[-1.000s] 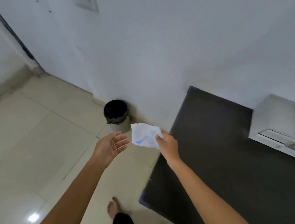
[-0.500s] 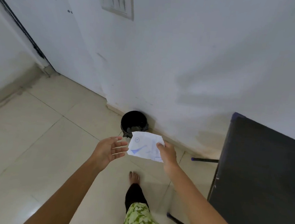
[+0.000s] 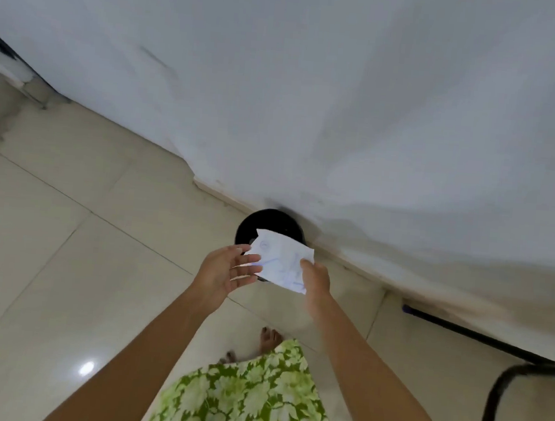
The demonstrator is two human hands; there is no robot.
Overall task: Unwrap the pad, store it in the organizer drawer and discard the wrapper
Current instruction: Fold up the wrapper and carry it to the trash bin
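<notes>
Wrapper [image 3: 281,261], blue print unreadable

Soft even daylight, glare spot on floor tile [image 3: 86,368], wide-angle bending at edges, slight motion blur

The wrapper [image 3: 281,261] hangs above the bin [image 3: 270,224], which stands against the wall [image 3: 313,96].
</notes>
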